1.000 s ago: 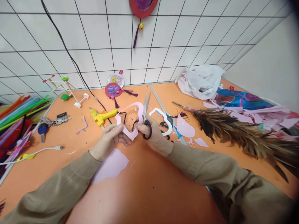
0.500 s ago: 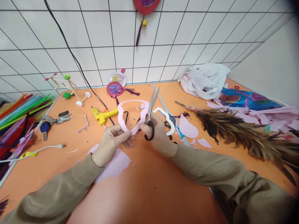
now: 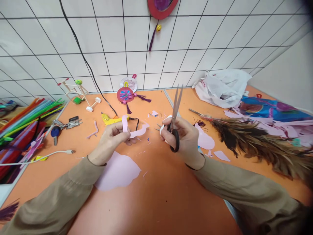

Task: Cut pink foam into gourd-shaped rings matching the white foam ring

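My left hand [image 3: 110, 140] pinches a thin curved strip of pink paper [image 3: 135, 131] above the orange table [image 3: 156, 195]. My right hand [image 3: 186, 140] grips black-handled scissors [image 3: 175, 120], blades pointing up and away, slightly apart from the strip. A larger piece of pink paper [image 3: 118, 170] lies flat on the table below my left wrist. Small pink offcuts are scattered between my hands.
A yellow glue gun [image 3: 110, 119] with a black cord lies behind my left hand. Keys [image 3: 65, 125], a white cable [image 3: 36, 160] and coloured pipe cleaners [image 3: 24, 117] sit at the left. A feather duster [image 3: 254, 140], pink scraps [image 3: 205, 140] and a plastic bag [image 3: 222, 88] crowd the right.
The pink ring has come apart: my left hand now holds only a curved strip. My right hand moved right with the scissors, away from the paper.
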A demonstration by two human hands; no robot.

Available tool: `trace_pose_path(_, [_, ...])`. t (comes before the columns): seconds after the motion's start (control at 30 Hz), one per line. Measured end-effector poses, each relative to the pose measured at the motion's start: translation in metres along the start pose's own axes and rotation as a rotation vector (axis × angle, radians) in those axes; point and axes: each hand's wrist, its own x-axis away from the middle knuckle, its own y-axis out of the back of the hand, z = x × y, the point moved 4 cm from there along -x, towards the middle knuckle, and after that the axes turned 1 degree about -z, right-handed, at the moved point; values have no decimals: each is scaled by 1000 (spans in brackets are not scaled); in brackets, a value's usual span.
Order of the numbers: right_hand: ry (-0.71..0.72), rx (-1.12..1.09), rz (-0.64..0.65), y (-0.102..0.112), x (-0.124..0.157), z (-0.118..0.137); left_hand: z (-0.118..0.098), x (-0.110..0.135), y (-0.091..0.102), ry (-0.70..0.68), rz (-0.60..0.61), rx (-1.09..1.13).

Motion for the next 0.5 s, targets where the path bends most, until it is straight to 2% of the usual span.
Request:
trace_pose_path(0.13, [236,306,159,2,-8,23,-7,-1,0,-8,83,-29])
trace_pose_path(0.2, [252,326,280,-2,-12,27,-10,-1,-2,4,148,-16])
trace_pose_path(0.3, [117,120,474,-10,-13,23,-13,0,-7,16,247,-17])
trace_pose_path(0.37, [-4,-32,556,-15,-12,16,-15,0,-8,14,266,-31])
trace_pose_path(0.5, [-130,-133,553,-17,-10,7,-14,0,-6,5,242,-26])
